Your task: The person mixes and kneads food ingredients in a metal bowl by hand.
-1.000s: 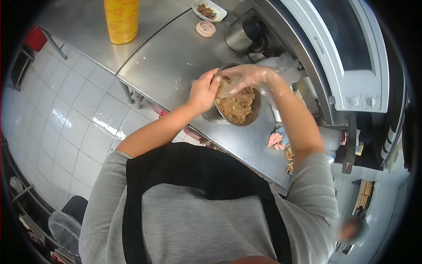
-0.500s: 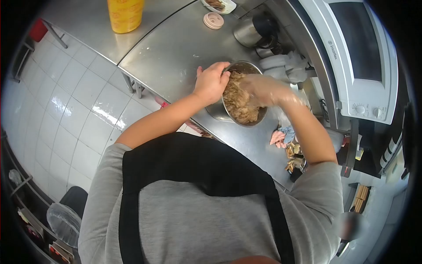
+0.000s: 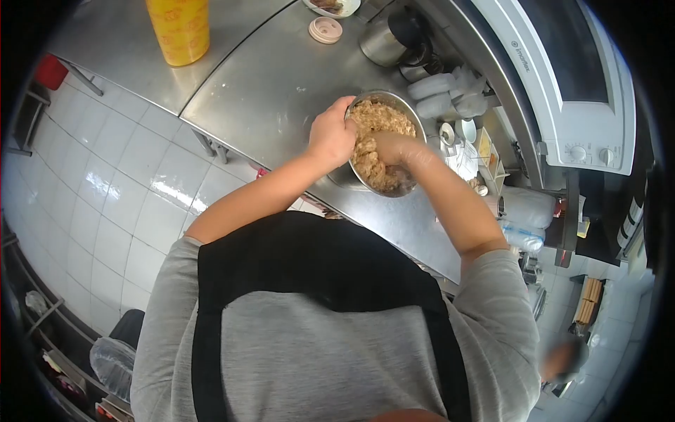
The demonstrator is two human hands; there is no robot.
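Note:
A deep steel mixing bowl stands near the front edge of the metal counter, its mouth tilted towards me. Inside is a lumpy, light-brown minced mixture. My left hand is closed on the left side of the bowl's rim, with the thumb at the inner edge. My right hand is pushed down into the mixture, and its fingers are hidden there. Something clear and shiny, like a thin plastic glove, covers the right hand and wrist.
On the metal counter stand a yellow container, a pink lid, a steel jug and stacked clear plastic tubs. A white microwave sits above, at the right. Another person is at the lower right.
My right hand was blurred above the right part of the bowl; now it is down in the mixture, further left. The mixture's surface has shifted. My left hand keeps its hold on the rim.

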